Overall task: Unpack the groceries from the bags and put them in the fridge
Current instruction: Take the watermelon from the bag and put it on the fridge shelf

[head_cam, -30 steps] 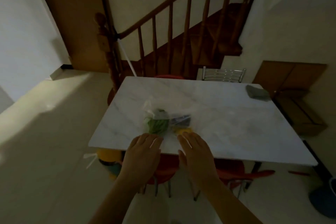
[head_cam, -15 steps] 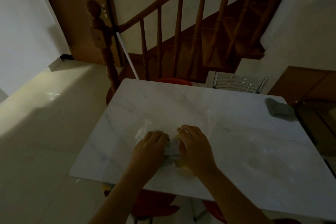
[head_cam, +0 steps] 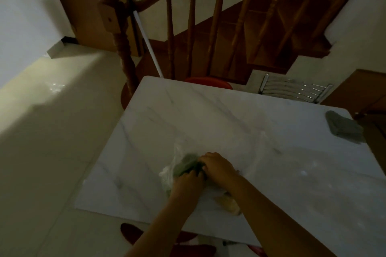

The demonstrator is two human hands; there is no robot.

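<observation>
A clear plastic bag [head_cam: 168, 175] lies on the white marble table [head_cam: 208, 119] near its front edge. Green vegetables [head_cam: 187, 164] show through the bag. My left hand [head_cam: 187, 185] grips the bag from the near side, fingers closed on the plastic. My right hand [head_cam: 217, 166] is closed on the bag and the greens from the right. A yellow item [head_cam: 228, 204] lies on the table just below my right forearm, partly hidden. The room is dim and the bag's other contents are hidden by my hands.
A folded grey cloth [head_cam: 342, 126] lies at the table's far right edge. A red chair [head_cam: 208, 81] and a metal chair back [head_cam: 294, 89] stand behind the table. Red chair seats [head_cam: 133, 232] sit under the front edge. A wooden stair railing [head_cam: 188, 27] rises beyond.
My hands went from hovering at the table's edge onto the bag and now grip it close together. The view moved closer over the table. The greens show between my hands.
</observation>
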